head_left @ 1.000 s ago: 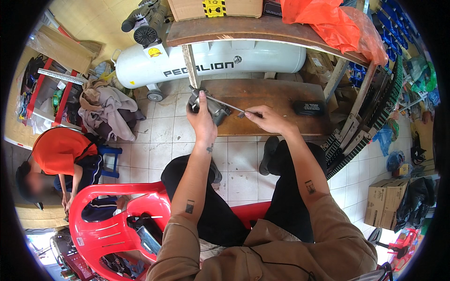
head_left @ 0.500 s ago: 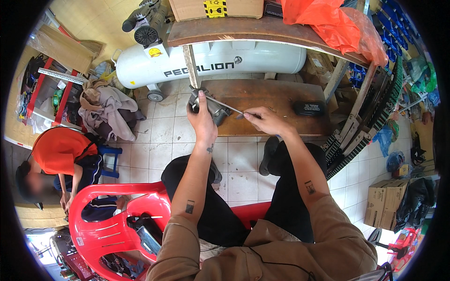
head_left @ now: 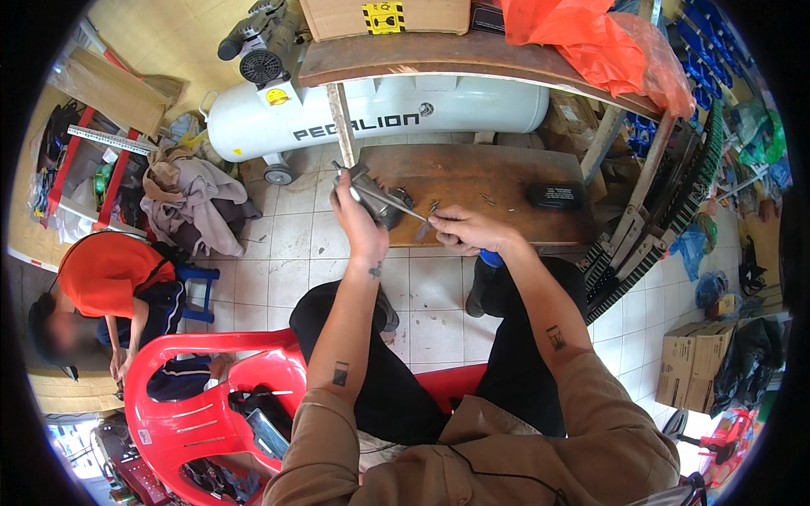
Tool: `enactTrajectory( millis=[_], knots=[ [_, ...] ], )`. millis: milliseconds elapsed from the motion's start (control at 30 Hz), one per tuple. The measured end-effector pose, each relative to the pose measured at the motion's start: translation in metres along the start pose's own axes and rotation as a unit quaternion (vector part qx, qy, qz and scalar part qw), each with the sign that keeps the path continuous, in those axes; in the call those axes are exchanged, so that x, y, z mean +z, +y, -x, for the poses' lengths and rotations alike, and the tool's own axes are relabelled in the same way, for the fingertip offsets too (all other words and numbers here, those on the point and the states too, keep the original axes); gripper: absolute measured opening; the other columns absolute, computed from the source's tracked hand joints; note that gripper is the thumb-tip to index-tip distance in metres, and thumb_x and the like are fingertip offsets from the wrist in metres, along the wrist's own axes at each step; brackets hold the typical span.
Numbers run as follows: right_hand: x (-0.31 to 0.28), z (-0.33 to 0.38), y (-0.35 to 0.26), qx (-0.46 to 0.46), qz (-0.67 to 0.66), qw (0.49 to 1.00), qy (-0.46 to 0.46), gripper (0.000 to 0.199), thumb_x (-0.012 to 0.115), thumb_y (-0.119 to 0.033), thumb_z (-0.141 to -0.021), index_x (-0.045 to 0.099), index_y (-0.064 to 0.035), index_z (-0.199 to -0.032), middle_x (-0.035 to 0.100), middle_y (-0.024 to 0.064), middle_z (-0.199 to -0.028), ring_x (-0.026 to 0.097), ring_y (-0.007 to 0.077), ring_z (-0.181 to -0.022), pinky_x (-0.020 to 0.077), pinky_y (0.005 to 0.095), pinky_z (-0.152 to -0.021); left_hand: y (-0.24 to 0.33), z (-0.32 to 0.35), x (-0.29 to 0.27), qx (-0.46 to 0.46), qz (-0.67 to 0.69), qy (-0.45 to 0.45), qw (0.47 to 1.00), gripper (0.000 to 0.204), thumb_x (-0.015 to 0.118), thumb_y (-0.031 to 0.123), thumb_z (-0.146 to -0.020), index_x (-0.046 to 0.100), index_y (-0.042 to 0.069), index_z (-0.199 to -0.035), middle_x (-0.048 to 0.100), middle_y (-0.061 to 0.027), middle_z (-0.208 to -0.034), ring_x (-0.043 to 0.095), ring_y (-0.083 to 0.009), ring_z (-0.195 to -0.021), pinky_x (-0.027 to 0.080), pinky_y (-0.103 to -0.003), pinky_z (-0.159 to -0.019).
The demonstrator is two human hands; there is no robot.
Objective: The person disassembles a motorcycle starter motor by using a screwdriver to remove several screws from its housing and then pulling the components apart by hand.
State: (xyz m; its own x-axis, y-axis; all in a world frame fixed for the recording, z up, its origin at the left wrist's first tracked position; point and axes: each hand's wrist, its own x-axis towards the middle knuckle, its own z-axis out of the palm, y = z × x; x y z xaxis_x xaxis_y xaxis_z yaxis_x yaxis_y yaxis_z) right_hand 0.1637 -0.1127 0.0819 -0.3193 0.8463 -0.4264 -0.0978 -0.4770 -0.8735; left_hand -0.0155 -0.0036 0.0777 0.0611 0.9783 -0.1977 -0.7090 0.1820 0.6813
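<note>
My left hand (head_left: pixel 361 232) is wrapped round a grey metal cylindrical part (head_left: pixel 381 207), held up over the near left end of a low wooden bench (head_left: pixel 472 173). In my right hand (head_left: pixel 474 229) is a screwdriver (head_left: pixel 413 212). Its long thin shaft slants up and left across the metal part, and a blue handle end shows below my palm. Where the shaft's tip meets the part is hard to make out. Small dark pieces (head_left: pixel 488 200) lie on the bench top, with a flat black case (head_left: pixel 554 196) at its right end.
A white compressor tank (head_left: pixel 253 118) lies behind the bench under a wooden shelf (head_left: pixel 472 55). At left, a person in orange (head_left: pixel 110 270) bends low beside a red plastic chair (head_left: pixel 181 405). Toothed metal strips (head_left: pixel 633 244) lean at right, near cardboard boxes (head_left: pixel 692 363).
My right hand has moved slightly down and to the right, turning so the blue handle end shows. The metal part has tilted a little in my left hand.
</note>
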Motion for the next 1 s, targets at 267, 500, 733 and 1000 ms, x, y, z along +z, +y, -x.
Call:
enactTrajectory(
  millis=[267, 500, 733, 1000],
  knots=[
    [0.013, -0.002, 0.000, 0.021, -0.049, 0.998, -0.044, 0.040, 0.049, -0.042, -0.107, 0.056, -0.0049, -0.094, 0.032, -0.0073, -0.063, 0.026, 0.0038, -0.045, 0.0174, 0.0236, -0.038, 0.008, 0.003, -0.003, -0.012, 0.047, -0.017, 0.999, 0.054, 0.039, 0.059, -0.101, 0.059, 0.009, -0.107, 0.064, -0.0078, -0.093, 0.063, -0.0245, -0.085, 0.052, -0.040, -0.074],
    [0.012, -0.011, 0.011, -0.026, 0.012, 0.999, -0.014, 0.041, 0.048, -0.042, -0.107, 0.055, -0.0047, -0.090, 0.035, -0.0064, -0.062, 0.027, 0.0040, -0.043, 0.0187, 0.0225, -0.037, 0.010, 0.001, 0.000, -0.037, 0.053, -0.003, 0.998, 0.054, 0.040, 0.057, -0.101, 0.060, 0.008, -0.099, 0.064, -0.0089, -0.086, 0.062, -0.0233, -0.082, 0.053, -0.039, -0.079],
    [0.018, -0.011, 0.008, -0.154, 0.344, 0.911, 0.170, 0.040, 0.054, -0.040, -0.103, 0.068, -0.0028, -0.100, 0.065, 0.0117, -0.078, 0.061, 0.0258, -0.073, 0.0484, 0.0380, -0.070, 0.007, -0.004, -0.009, -0.053, 0.064, -0.020, 0.996, 0.047, 0.041, 0.051, -0.101, 0.060, 0.009, -0.108, 0.065, -0.0080, -0.093, 0.062, -0.0262, -0.087, 0.053, -0.042, -0.078],
    [0.025, -0.010, 0.002, -0.123, 0.379, 0.871, 0.287, 0.035, 0.064, -0.037, -0.097, 0.074, -0.0061, -0.110, 0.072, 0.0188, -0.100, 0.067, 0.0361, -0.092, 0.0510, 0.0419, -0.082, 0.004, -0.004, -0.009, -0.057, 0.080, 0.003, 0.995, 0.041, 0.043, 0.049, -0.100, 0.059, 0.011, -0.101, 0.064, -0.0072, -0.090, 0.063, -0.0245, -0.084, 0.052, -0.040, -0.080]
  ],
)
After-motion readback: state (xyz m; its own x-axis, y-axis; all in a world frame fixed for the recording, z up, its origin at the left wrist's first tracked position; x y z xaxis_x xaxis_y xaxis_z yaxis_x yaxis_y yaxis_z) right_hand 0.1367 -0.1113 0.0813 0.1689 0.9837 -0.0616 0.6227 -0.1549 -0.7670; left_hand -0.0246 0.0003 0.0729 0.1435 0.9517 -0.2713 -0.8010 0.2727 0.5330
